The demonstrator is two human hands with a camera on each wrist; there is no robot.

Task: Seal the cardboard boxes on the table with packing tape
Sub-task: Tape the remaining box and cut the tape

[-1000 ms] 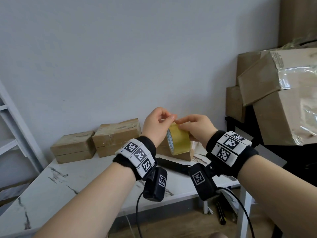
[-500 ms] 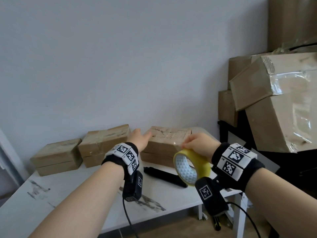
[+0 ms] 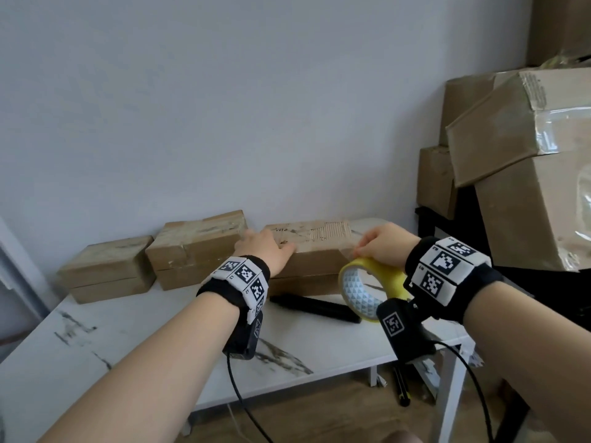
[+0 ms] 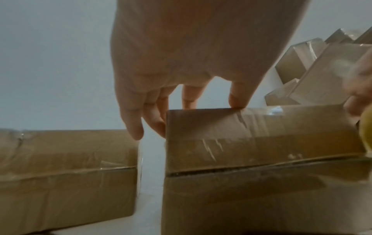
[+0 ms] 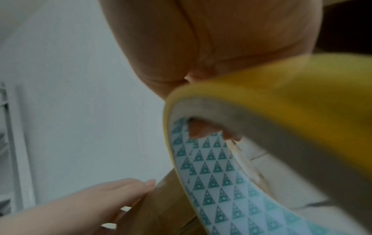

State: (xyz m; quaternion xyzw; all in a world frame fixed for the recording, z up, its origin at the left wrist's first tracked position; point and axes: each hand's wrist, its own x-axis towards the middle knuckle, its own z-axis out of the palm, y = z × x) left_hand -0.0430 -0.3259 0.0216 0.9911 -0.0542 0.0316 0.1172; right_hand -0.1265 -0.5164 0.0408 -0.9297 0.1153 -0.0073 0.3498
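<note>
Left hand [image 3: 267, 249] now presses box [image 3: 315, 251] beside marker [image 3: 315, 307].

Three cardboard boxes [image 3: 307, 247] tabletop; yellow tape roll [image 3: 371, 286]

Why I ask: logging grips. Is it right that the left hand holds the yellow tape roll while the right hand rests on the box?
No, the hands are swapped: in the head view the right hand grips the yellow tape roll, and the left hand rests on the box.

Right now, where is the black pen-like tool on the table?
In the head view, the black tool lies flat on the marble table, just in front of the rightmost small box, between the left wrist and the yellow tape roll.
</note>
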